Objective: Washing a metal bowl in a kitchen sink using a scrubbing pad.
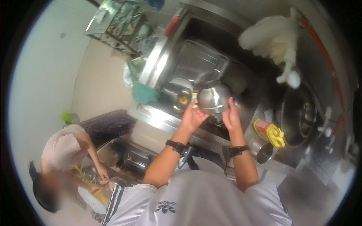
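Note:
A shiny round steel bowl [214,98] is held between my two hands over the sink [208,24]. Its rounded outside shows, and its inside is hidden. My left hand [194,116] grips the near left side, beside a small pale yellow item [194,97] too blurred to name. On the right, my right hand [231,114] holds the wall with fingers along the side. Just left of the bowl is a steel container [173,94] with something orange at its bottom. A clear rectangular tray [200,58] lies behind in the sink.
A yellow jug [268,132] and a steel pot [263,154] stand right of the sink, near a large wok [299,115]. A red-handled tool [172,26] lies on the back left rim. A green cloth [145,92] hangs at the left. A co-worker [66,149] handles food at lower left.

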Demonstrator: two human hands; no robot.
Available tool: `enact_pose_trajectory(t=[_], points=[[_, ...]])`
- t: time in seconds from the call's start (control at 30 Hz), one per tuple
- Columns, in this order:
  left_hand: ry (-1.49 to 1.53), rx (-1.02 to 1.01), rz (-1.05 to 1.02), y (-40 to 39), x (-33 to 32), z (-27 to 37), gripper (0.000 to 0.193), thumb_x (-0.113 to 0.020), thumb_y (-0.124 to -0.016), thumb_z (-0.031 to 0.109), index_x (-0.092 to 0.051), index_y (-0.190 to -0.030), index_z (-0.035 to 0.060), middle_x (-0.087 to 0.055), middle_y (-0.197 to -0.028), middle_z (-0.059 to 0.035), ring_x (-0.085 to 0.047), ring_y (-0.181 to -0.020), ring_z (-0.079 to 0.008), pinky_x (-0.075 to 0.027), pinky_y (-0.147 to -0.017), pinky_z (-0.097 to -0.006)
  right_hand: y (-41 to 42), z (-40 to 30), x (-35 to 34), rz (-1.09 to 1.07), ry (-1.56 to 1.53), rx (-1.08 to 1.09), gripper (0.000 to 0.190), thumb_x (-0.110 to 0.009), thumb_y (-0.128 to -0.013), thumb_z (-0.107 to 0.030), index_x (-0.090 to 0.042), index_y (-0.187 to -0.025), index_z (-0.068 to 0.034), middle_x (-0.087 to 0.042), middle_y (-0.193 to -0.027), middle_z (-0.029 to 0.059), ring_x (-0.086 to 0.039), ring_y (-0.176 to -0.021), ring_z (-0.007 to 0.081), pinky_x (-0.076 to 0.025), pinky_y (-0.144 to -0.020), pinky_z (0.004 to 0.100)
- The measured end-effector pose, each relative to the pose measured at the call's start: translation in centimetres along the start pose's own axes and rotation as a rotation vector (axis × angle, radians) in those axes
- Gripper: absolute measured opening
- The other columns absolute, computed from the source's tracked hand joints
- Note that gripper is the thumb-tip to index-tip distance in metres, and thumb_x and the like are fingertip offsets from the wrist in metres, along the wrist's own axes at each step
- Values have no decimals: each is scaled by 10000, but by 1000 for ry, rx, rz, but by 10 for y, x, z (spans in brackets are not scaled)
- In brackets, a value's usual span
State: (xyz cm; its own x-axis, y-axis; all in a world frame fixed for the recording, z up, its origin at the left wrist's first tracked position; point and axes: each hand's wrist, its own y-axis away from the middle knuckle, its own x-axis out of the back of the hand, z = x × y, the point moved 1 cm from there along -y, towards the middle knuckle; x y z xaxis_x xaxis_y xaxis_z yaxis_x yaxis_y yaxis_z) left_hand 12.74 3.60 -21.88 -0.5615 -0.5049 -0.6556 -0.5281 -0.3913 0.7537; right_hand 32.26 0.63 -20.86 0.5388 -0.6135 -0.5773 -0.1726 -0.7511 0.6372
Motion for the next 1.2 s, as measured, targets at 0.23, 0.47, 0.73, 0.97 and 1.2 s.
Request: enact_pose_trajectory(t=[0.23, 0.47, 0.73, 0.97, 1.2], points=[[107, -320, -73, -31, -30, -9, 409, -613, -1034, 257, -524, -1347, 9, -599, -1366, -131, -579, -1265, -253, -471, -1112, -417, 9, -5, 37, -94, 31, -70, 537, -575, -1048, -398, -511, -1402, 0, -587, -1389, 99, -533, -1298, 226, -397, -1132, 393], [-33, -400, -139, -26, -55, -8, 366, -618, -1028, 170, -523, -1359, 47, -629, -1325, -102, -605, -1237, -219, -487, -1112, -389, 37, -61, 63, 164, 693, -39, 616, -590, -1050, -323, -360, -1520, 1, -584, -1376, 144, -562, -1260, 228, -437, -1065, 357], [-98, -480, -21, -43, -65, -32, 270, -575, -1052, 144, -512, -1306, 78, -631, -1262, -88, -627, -1169, -208, -516, -1053, -368, 15, -17, -8, 59, 1193, 873, 259, -587, -948, -54, -633, -1203, -33, -610, -1153, 175, -600, -1109, 358, -458, -998, 408], [-373, -444, 96, -49, -51, -31, 251, -564, -1060, 183, -535, -1288, 82, -649, -1251, -92, -647, -1124, -219, -548, -968, -382, 23, -14, -25, -219, 1385, 941, 298, -589, -883, 38, -627, -1166, -45, -611, -1117, 148, -574, -1086, 358, -440, -987, 443], [-539, -554, 135, -49, -50, -32, 256, -443, -1076, 72, -531, -1314, 37, -650, -1208, -80, -630, -1066, -184, -510, -969, -344, 23, -22, -27, -83, 1358, 919, 303, -630, -881, -12, -647, -1175, -80, -596, -1060, 112, -552, -1039, 339, -431, -947, 445]])
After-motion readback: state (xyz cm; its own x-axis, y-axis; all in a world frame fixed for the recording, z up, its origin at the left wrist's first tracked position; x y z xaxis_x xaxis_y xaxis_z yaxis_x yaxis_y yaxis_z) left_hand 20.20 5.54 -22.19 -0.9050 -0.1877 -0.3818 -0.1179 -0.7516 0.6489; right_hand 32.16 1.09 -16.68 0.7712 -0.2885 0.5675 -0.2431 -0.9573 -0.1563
